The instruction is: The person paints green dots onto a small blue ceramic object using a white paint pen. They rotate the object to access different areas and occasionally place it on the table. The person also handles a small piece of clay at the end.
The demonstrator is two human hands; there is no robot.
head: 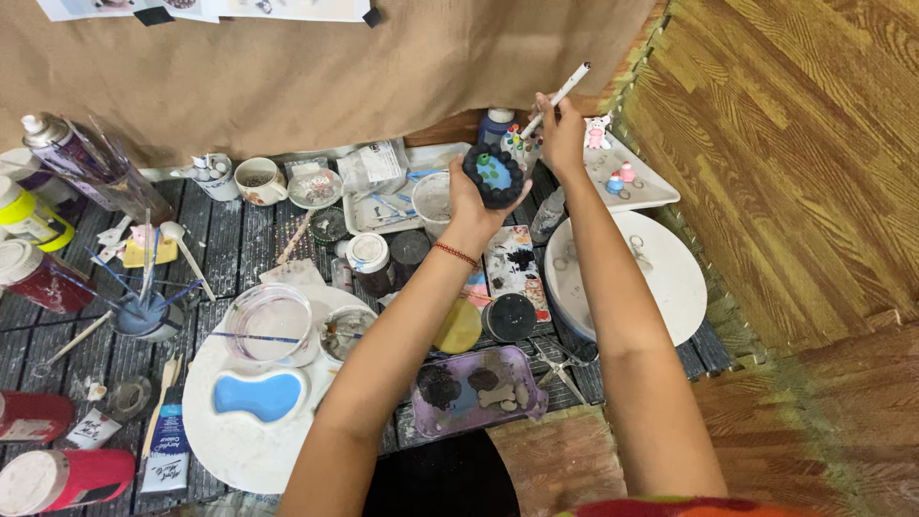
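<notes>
- Head view: the left hand point(476, 196) is raised over the far side of the desk point(230, 251), fingers curled up around a small round dark piece point(494, 174) with a bumpy black rim and a blue middle dotted with green.
- The right hand point(561, 134) is just beside it at two o'clock, pinched shut on a thin white brush point(557, 98) that slants up toward one o'clock; its lower tip meets the upper right edge of the round piece.
- A red thread bracelet point(456, 254) circles the left wrist.
- Below the right forearm, at four o'clock from the round piece, lies a large white plate point(670, 278); beyond it, a white tray point(641, 187) carries small pink figures.
- At six o'clock from the hands, near the person, sits a purple tray point(522, 369) holding dark lumps and a pale bone shape.
- At eight o'clock, a round white palette point(215, 440) carries a blue-filled kidney-shaped dish point(258, 394) and a clear cup point(273, 324).
- At nine o'clock, a jar point(144, 316) bristles with blue-handled brushes.
- Along the left edge stand red-wrapped bottles point(67, 476) and a spray can point(57, 144).
</notes>
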